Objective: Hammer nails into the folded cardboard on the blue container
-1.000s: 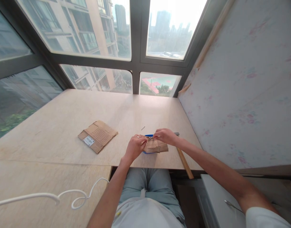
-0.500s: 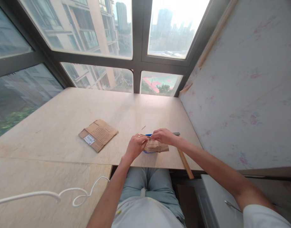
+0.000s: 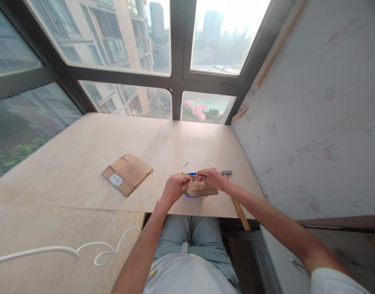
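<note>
A small stack of corrugated cardboard pieces (image 3: 199, 188) lies on something blue (image 3: 191, 195) near the table's front edge. My left hand (image 3: 174, 188) grips the stack's left end with curled fingers. My right hand (image 3: 212, 177) is pinched over the stack's top edge, on something thin that I cannot make out. A hammer with a wooden handle (image 3: 238, 206) lies just right of the stack, its metal head (image 3: 226, 172) behind my right hand. A small nail (image 3: 185, 164) lies on the table beyond the stack.
A flattened cardboard box with a barcode label (image 3: 126, 173) lies on the light wooden table (image 3: 114, 139) to the left. A white cable (image 3: 83, 251) curls over the near-left surface. Windows stand behind; a patterned wall (image 3: 312, 114) closes the right side.
My hands stay on the cardboard stack with only slight finger shifts. The view has drifted a little, and the hammer head shows more behind my right hand.
</note>
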`<state>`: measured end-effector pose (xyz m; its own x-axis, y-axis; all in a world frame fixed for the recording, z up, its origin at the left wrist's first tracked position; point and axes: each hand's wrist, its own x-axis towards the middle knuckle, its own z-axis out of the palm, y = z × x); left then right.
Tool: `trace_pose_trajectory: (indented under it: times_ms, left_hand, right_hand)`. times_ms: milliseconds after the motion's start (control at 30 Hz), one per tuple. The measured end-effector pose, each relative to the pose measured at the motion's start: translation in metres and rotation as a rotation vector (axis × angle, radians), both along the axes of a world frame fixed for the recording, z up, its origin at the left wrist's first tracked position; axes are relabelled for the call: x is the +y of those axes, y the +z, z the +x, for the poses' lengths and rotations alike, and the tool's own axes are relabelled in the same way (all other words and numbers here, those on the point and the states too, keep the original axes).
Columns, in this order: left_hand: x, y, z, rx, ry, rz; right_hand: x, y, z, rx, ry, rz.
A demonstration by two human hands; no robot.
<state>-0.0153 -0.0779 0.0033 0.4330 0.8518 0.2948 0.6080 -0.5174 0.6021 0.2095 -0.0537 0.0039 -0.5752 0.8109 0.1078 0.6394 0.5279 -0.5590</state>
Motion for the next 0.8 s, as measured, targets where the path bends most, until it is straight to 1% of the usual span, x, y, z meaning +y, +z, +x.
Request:
trace_pose_trajectory:
  times_ms: [233,433,667,800]
  left_hand:
    - [0.014,0.004,0.003,0.113,0.014,0.013]
    - [0.027,0.008,0.007,0.143,-0.070,0.041]
    - [0.030,0.005,0.008,0.121,-0.110,0.056]
    - [0.029,0.001,0.007,0.127,-0.092,0.046]
  right_hand:
    - [-0.004,-0.002,0.001,0.069,-0.068,-0.042]
    - [-0.006,0.001,-0.001,0.100,-0.093,-0.057]
    - [-0.008,0.002,0.001,0.147,-0.132,-0.060]
    - [-0.009,0.003,0.004,0.195,-0.177,-0.067]
